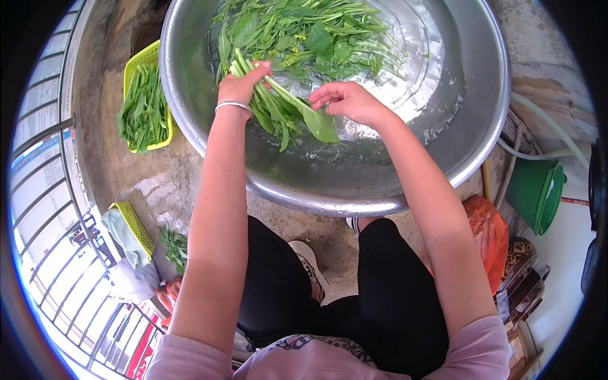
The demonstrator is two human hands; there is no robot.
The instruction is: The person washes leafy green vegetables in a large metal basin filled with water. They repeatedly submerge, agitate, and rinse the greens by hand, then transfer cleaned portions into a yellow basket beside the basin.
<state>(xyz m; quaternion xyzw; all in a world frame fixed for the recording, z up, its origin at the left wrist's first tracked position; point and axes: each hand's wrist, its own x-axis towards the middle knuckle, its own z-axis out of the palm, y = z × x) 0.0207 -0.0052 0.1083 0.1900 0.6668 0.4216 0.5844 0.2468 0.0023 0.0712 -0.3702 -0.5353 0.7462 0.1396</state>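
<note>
A large round metal basin [332,207] of water stands before me. My left hand [242,85], with a bangle at the wrist, grips a bunch of leafy green vegetable stems [270,102] over the near left part of the water. Their pale stem ends point up and away, and the leaves hang down toward me. Close to the leaf tips, my right hand [349,99] has curled fingers with nothing visible in them; whether it touches a leaf I cannot tell. More leafy greens [304,38], some with small yellow flowers, float at the far side of the basin.
Left of the basin, a yellow-green plastic basket [170,126] holds more greens. Nearer me are another basket [135,228], loose greens [175,249] on the floor and a metal railing [66,175]. A green bucket [534,194], a hose [553,118] and a red plastic bag [484,237] lie right.
</note>
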